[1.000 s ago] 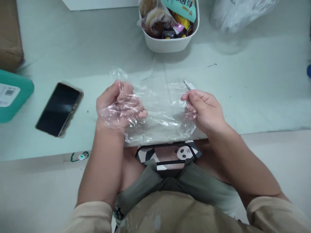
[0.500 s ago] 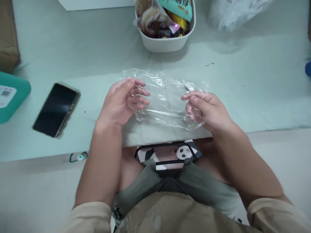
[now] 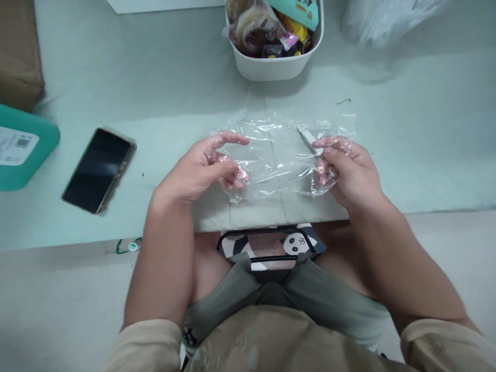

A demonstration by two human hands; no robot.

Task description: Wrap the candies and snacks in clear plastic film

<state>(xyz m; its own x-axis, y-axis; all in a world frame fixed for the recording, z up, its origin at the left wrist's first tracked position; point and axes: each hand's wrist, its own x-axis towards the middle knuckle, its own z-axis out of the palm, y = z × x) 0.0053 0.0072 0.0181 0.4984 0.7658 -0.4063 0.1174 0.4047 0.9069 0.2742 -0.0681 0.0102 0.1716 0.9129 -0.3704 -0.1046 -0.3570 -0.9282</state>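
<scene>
A clear, crinkled plastic bag (image 3: 267,168) is stretched between my two hands just above the table's near edge. My left hand (image 3: 209,165) has its left end, the thumb bent against the lower fingers and the index finger reaching out over the film. At the other end my right hand (image 3: 349,168) is closed on the bag, thumb against the curled fingers. A slim pointed item with a dark tip and a white part (image 3: 309,138) sticks out beside the right fingertips. I cannot tell whether it lies inside the bag or in the hand.
A white tub (image 3: 273,67) of packaged snacks stands at the back. A phone (image 3: 98,170) lies to the left, beside a green container (image 3: 46,137) and a cardboard box (image 3: 19,57). Another plastic bag (image 3: 387,20) is at back right. A panda-patterned case (image 3: 271,245) rests between the legs.
My left fingers, spread before, have bent in toward the thumb, with the index finger extended. The bag has shifted between the hands, and the slim pointed item shows more clearly. The view has shifted slightly.
</scene>
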